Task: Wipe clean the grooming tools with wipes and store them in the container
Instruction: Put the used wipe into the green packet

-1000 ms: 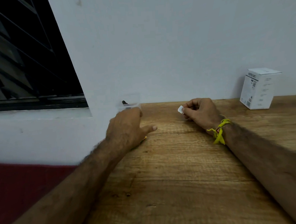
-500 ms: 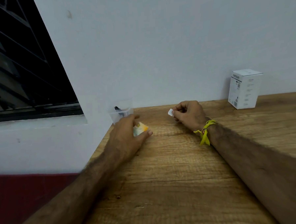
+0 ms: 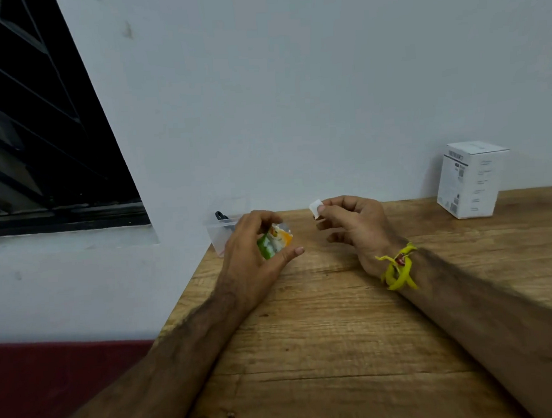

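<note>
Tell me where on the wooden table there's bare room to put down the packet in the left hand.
Bare wood lies between the two forearms, from the hands to the near edge of the table, and between the right hand and the white box. It is crowded at the far-left corner: clear container, left hand, packet.

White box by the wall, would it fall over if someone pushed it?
The white box would probably slide or tip easily. It stands upright and taller than wide on the smooth wooden table, so a push near its top could topple it. It looks like thin cardboard, likely light, though its contents are hidden. Neither hand is near it.
</note>
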Motion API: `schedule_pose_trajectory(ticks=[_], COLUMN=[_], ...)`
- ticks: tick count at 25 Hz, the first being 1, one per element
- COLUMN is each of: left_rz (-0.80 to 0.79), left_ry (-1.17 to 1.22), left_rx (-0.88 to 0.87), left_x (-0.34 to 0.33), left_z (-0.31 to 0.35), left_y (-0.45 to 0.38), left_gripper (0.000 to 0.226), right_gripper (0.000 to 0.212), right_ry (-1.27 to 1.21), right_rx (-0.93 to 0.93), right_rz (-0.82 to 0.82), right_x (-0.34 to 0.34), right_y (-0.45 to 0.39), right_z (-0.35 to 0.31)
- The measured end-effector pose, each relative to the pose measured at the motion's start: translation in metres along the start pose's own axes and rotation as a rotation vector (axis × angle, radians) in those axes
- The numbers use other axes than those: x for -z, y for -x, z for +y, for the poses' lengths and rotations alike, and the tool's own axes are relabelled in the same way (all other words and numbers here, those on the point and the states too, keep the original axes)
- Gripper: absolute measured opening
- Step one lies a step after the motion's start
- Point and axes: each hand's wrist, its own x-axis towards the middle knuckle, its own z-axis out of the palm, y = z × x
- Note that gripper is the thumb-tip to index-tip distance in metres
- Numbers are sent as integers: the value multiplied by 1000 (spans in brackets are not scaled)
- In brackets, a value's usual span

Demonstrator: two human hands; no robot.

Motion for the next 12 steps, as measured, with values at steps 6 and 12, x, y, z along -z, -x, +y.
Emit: schedule_pose_trajectory(ticks=[6, 12], left_rz=[-12, -41], left_ry=[40, 33], left_rx=[57, 34], left_x=[0, 0], left_z=[-3, 1], left_y=[-1, 2], left_gripper=[84, 84], right_gripper=[4, 3], right_ry=[255, 433], right_rx=[121, 173], right_rz=[-29, -23], right_x=[-29, -32], right_y=[13, 19], right_z=[0, 9])
